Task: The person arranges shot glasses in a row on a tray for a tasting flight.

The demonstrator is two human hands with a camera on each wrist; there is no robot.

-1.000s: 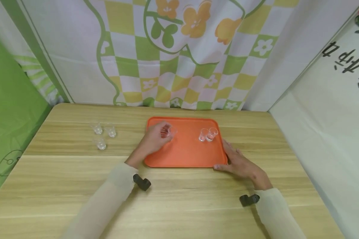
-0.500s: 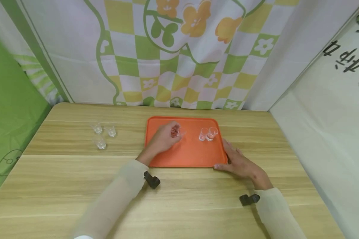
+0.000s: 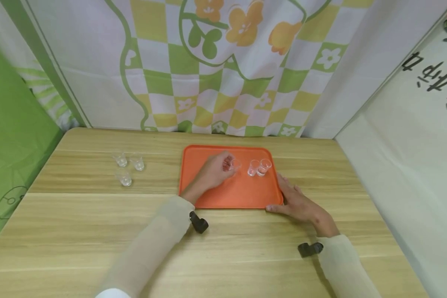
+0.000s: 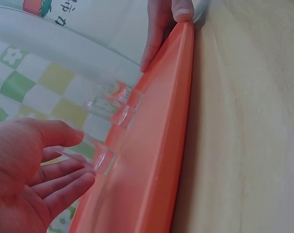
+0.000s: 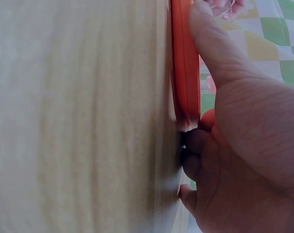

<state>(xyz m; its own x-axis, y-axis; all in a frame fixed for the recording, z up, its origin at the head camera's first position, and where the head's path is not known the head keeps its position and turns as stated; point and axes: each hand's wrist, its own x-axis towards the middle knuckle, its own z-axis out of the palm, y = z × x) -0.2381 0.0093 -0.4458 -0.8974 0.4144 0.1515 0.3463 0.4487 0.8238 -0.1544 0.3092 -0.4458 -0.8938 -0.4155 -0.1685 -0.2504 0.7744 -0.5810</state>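
Observation:
In the head view my left hand [image 3: 215,170] holds a small clear shot glass [image 3: 236,164] between thumb and fingers, over the orange tray [image 3: 234,195]. The left wrist view shows this glass [image 4: 104,159] upright, its base at or just above the tray surface; which one is unclear. Right of it, two more shot glasses [image 3: 253,168] stand close together on the tray. My right hand [image 3: 297,203] grips the tray's near right corner, thumb along the front edge, fingers at the right side. In the right wrist view the thumb [image 5: 217,48] lies against the tray rim.
Three clear shot glasses [image 3: 124,178] stand grouped on the wooden table [image 3: 246,256] to the left of the tray. A checkered curtain [image 3: 223,91] hangs behind the table's back edge. A white panel with black writing [image 3: 413,165] flanks the right side.
My left hand has moved right across the tray with the shot glass, closer to the two standing glasses. The right hand and tray have stayed in place.

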